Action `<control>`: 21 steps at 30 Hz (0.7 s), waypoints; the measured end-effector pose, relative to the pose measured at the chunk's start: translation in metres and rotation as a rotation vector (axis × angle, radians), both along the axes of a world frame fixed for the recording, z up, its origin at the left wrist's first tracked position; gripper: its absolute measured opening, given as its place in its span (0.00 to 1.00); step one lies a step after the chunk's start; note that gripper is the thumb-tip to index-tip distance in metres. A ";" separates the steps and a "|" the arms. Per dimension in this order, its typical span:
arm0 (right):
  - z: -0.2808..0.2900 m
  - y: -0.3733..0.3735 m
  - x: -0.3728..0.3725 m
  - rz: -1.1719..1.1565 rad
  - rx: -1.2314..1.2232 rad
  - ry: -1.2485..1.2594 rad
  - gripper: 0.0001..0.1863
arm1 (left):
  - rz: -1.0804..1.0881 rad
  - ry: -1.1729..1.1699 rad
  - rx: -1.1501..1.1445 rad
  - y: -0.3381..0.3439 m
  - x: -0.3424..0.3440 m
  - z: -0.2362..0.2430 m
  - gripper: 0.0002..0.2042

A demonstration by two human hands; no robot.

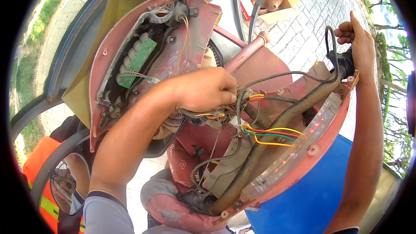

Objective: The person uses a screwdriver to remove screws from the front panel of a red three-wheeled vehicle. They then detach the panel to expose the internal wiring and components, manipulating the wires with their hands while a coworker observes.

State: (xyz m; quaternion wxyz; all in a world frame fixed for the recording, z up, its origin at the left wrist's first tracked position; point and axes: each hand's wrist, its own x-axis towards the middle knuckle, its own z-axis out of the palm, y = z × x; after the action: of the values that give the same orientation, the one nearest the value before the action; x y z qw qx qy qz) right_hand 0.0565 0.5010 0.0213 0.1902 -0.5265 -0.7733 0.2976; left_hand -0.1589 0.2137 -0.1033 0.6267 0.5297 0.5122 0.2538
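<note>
My left hand [208, 90] is closed in a pinch over the wiring [239, 104] in the middle of an opened vehicle handlebar; its fingertips partly hide what they grip. From the right, my right hand [360, 45] is closed at the black handlebar grip [345, 63], thumb up and fingers curled; the part in my palm is hidden. Between them run the rusty handlebar tube [286, 115] and yellow, red and green wires [273, 133]. These reach a clear light strip, lit red, on a pink cover [313, 149]. Another pink cover [96, 99] with a green circuit board [138, 63] lies under my left forearm.
A round mirror [69, 182] on a dark curved frame stands at lower left, by an orange vest [43, 164]. A blue panel [303, 195] lies beneath the right side. Beyond are a cardboard box [284, 11] on paving and dark metal bars [238, 11].
</note>
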 end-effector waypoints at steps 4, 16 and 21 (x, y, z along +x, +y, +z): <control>0.001 -0.001 0.000 -0.002 0.000 -0.006 0.33 | -0.012 -0.015 -0.085 0.003 -0.001 0.000 0.07; 0.003 -0.005 -0.006 -0.009 -0.011 -0.032 0.32 | -0.247 0.249 -0.029 0.017 0.016 0.006 0.11; 0.003 -0.003 -0.002 -0.006 -0.019 -0.025 0.32 | -0.241 0.364 0.075 0.015 0.017 0.017 0.11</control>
State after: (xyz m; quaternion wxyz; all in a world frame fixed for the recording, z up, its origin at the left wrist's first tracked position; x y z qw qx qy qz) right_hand 0.0550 0.4983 0.0242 0.1765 -0.5345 -0.7710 0.2980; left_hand -0.1419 0.2284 -0.0861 0.5296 0.6469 0.5401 0.0960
